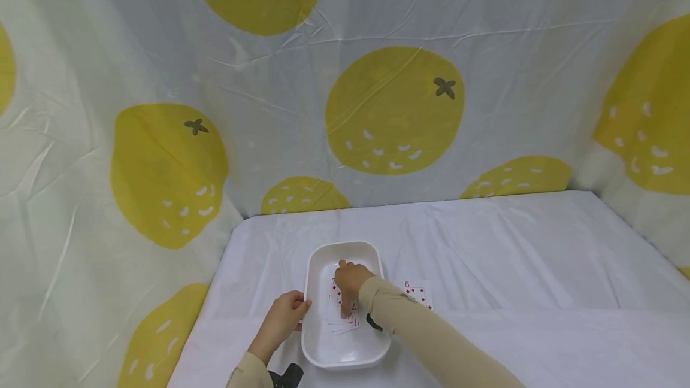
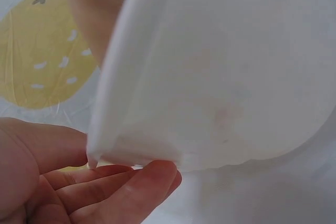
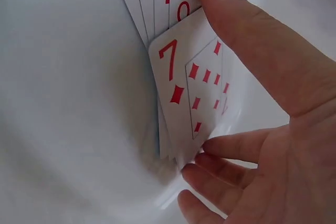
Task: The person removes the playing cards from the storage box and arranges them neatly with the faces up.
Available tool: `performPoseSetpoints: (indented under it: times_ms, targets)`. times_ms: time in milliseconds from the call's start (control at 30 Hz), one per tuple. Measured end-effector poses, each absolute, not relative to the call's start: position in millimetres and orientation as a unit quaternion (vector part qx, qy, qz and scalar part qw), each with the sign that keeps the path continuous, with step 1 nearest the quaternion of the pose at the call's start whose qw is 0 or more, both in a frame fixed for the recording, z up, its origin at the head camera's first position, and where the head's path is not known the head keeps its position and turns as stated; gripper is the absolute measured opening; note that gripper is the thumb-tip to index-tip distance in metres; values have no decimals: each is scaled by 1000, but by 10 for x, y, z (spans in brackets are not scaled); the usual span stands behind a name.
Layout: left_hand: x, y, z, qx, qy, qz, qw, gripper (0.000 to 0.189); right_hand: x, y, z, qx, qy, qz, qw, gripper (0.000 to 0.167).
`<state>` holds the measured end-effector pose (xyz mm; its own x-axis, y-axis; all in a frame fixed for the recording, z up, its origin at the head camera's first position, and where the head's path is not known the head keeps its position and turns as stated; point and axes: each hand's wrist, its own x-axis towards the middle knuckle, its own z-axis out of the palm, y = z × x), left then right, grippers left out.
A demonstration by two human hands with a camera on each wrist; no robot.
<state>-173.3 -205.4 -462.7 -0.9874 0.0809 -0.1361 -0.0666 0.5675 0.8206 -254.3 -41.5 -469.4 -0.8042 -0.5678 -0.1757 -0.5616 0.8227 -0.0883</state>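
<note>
A white plastic tub (image 1: 345, 355) stands on the table in the head view. My left hand (image 1: 284, 315) pinches its left rim, the thumb on one side and the fingers (image 2: 142, 192) under the edge in the left wrist view. Inside the tub, my right hand (image 1: 351, 285) reaches over playing cards. In the right wrist view a seven of diamonds (image 3: 176, 66) lies between the thumb (image 3: 257, 30) at its upper end and the fingertips at its lower edge. Beneath it several fanned cards (image 3: 144, 3), one marked J, lie in the tub.
Another diamond card (image 1: 419, 292) lies on the white cloth (image 1: 512, 256) right of the tub, partly behind the right sleeve (image 1: 426, 334). A hanging lemon-print curtain (image 1: 280, 106) stands behind the table and at both sides.
</note>
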Motion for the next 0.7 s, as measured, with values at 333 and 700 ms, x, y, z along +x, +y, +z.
performPoseSetpoints:
  times_ms: [333,700]
  targets:
    - [-1743,-2068,-4649,6,881,467,82,21,-2539,-427,-4715,-306,948,-9,89,57]
    - [-1732,-2066,-4633,7,880,468,82,20,-2535,-405,-4533,-312,945,-17,92,46]
